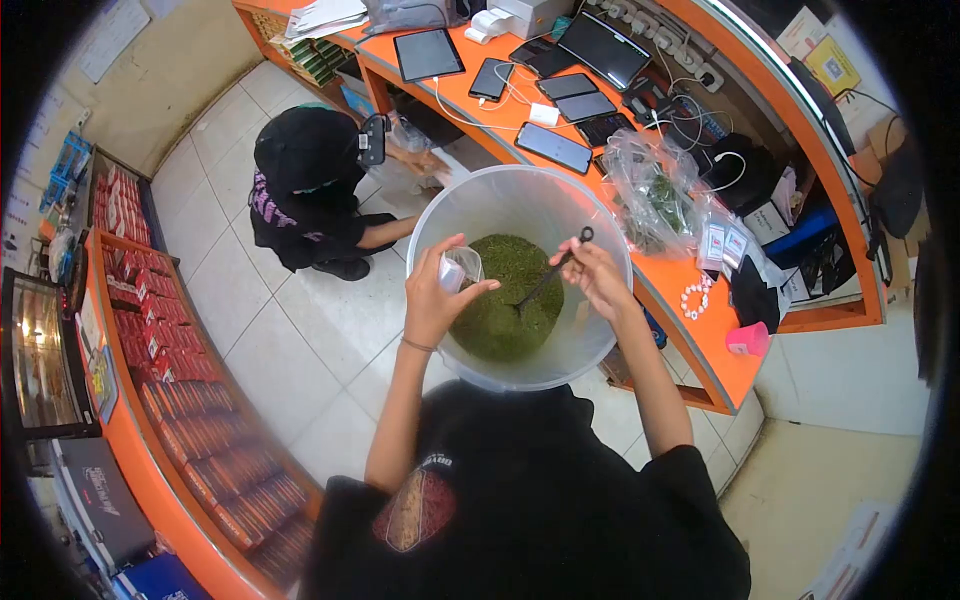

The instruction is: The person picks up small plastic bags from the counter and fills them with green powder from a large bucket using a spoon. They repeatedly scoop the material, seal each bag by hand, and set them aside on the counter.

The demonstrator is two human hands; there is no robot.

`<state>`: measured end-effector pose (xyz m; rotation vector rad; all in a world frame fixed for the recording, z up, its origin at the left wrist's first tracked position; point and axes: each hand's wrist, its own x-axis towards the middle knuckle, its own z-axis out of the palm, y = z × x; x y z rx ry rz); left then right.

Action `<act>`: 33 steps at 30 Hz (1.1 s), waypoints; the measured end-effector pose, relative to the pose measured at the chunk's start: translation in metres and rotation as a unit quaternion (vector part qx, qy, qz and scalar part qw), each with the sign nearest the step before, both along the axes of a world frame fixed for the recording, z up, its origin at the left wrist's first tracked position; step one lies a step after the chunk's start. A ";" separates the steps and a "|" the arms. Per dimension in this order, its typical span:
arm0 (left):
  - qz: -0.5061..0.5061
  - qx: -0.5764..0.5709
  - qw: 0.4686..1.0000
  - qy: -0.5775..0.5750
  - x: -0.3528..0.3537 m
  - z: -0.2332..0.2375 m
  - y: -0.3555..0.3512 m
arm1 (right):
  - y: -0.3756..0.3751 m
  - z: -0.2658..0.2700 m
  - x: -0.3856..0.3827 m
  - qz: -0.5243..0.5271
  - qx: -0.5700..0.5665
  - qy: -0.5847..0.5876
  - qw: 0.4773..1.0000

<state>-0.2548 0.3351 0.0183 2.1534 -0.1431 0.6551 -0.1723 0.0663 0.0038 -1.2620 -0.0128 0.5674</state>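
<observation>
A large translucent round tub (590, 340) stands in front of me with loose green flakes (500, 330) at its bottom. My left hand (440, 290), over the tub's left side, holds a small clear container (462, 266) between thumb and fingers. What is inside that container is too small to tell. Over the right side, my right hand (597, 270) pinches the handle of a black spoon (545, 280). The spoon slants down to the left, its lower end in the green flakes.
A person in black (310, 180) crouches beyond the tub at the left, one hand near its rim. An orange counter (690, 330) at the right bears phones, a plastic bag (655, 195) and a pink cup (747, 340). Shelves of red packs (160, 310) line the left.
</observation>
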 end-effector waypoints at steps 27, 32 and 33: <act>-0.070 -0.105 0.977 0.170 0.008 0.000 -0.038 | 0.053 0.047 -0.107 -0.162 -0.135 -0.538 0.816; -0.078 -0.126 0.974 0.173 0.010 -0.002 -0.035 | 0.053 0.057 -0.113 -0.095 -0.207 -0.659 0.717; -0.077 -0.124 0.975 0.170 0.010 -0.001 -0.035 | 0.052 0.057 -0.113 -0.094 -0.207 -0.659 0.717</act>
